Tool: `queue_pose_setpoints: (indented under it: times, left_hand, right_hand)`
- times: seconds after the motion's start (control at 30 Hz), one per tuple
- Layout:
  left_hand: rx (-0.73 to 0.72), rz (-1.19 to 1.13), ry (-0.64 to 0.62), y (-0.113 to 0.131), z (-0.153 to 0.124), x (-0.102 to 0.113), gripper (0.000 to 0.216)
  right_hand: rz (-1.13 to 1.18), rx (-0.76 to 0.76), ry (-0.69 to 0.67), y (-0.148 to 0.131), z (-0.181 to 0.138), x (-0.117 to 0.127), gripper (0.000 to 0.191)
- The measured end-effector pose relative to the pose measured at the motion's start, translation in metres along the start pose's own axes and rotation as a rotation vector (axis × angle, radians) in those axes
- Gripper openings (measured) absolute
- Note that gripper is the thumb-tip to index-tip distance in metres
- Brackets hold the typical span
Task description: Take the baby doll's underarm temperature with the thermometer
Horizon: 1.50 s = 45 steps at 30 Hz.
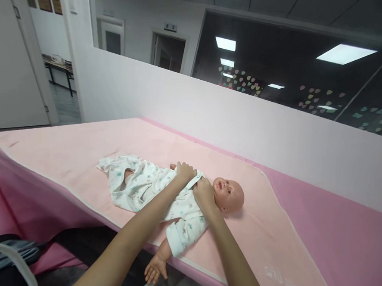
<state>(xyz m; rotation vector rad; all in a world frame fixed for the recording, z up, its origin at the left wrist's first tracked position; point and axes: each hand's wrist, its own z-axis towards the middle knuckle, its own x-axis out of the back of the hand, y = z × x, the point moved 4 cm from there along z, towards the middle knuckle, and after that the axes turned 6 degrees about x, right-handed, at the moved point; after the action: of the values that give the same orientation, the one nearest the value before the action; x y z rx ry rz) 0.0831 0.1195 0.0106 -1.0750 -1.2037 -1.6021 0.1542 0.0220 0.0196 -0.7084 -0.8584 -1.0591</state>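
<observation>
A baby doll (pixel 231 195) lies on its back on a pink sheet, its head to the right. It wears a white printed baby outfit (pixel 187 207) that hangs open at one leg. At the doll's upper chest, my left hand (pixel 185 172) is closed on the outfit's edge. Just right of it, below the doll's chin, my right hand (pixel 204 194) pinches the same edge, and a strip of fabric is stretched between the two. My fingertips are partly hidden. One doll arm (pixel 159 262) sticks out over the near edge of the table.
The pink sheet (pixel 269 234) covers the table, with a darker pink cloth (pixel 342 212) beneath it. A white low wall (pixel 142 90) with a window above runs along the back. A curved white bar (pixel 12 255) and dark items are at the lower left.
</observation>
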Motion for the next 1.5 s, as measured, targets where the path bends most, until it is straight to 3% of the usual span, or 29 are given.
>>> queue_pose_setpoints:
  times: [0.13, 0.23, 0.3, 0.37, 0.53, 0.73, 0.97, 1.03, 1.13, 1.23, 1.3, 1.37, 1.43, 1.5]
  left_hand:
    - [0.033, 0.032, -0.006, -0.006, -0.003, 0.002, 0.048]
    - [-0.007, 0.028, 0.016, -0.01, -0.006, 0.002, 0.05]
    - [-0.052, 0.02, 0.035, -0.012, -0.009, 0.002, 0.052]
    - [-0.096, -0.001, 0.027, -0.014, -0.011, 0.002, 0.056]
    - [-0.009, 0.009, -0.12, -0.017, -0.009, 0.0, 0.063]
    - [0.008, 0.033, -0.117, -0.014, -0.01, 0.004, 0.063]
    - [0.012, 0.033, -0.134, -0.016, -0.011, 0.006, 0.064]
    - [0.008, 0.035, -0.134, -0.016, -0.01, 0.006, 0.063]
    - [0.005, 0.036, -0.127, -0.016, -0.01, 0.006, 0.062]
    - [0.007, 0.032, -0.143, -0.015, -0.011, 0.006, 0.061]
    - [0.006, 0.032, -0.149, -0.015, -0.012, 0.006, 0.061]
    - [0.005, 0.035, -0.147, -0.014, -0.013, 0.007, 0.061]
    - [0.004, 0.037, -0.142, -0.014, -0.013, 0.008, 0.061]
    - [0.003, 0.035, -0.14, -0.015, -0.014, 0.009, 0.06]
  right_hand:
    - [0.063, 0.23, 0.032, 0.002, -0.016, 0.02, 0.027]
    - [0.091, 0.28, 0.226, 0.022, -0.027, 0.046, 0.029]
    - [0.097, 0.134, 0.384, 0.05, -0.032, 0.061, 0.027]
    - [0.151, -0.06, 0.451, 0.082, -0.037, 0.067, 0.026]
    - [0.694, -0.37, 0.341, 0.141, -0.044, 0.044, 0.036]
    - [1.084, -0.532, 0.405, 0.154, -0.052, 0.027, 0.039]
    - [1.542, -0.739, 0.184, 0.144, -0.066, 0.013, 0.04]
    - [1.489, -0.78, 0.243, 0.151, -0.068, 0.007, 0.033]
    - [1.222, -0.849, 0.49, 0.171, -0.07, 0.005, 0.028]
    - [1.035, -0.929, 0.702, 0.187, -0.073, 0.011, 0.037]
    - [0.939, -0.848, 0.825, 0.188, -0.073, 0.024, 0.043]
    - [0.794, -0.656, 0.917, 0.178, -0.07, 0.041, 0.045]
    - [0.683, -0.441, 0.859, 0.16, -0.064, 0.053, 0.042]
    - [0.655, -0.295, 0.662, 0.143, -0.056, 0.053, 0.037]
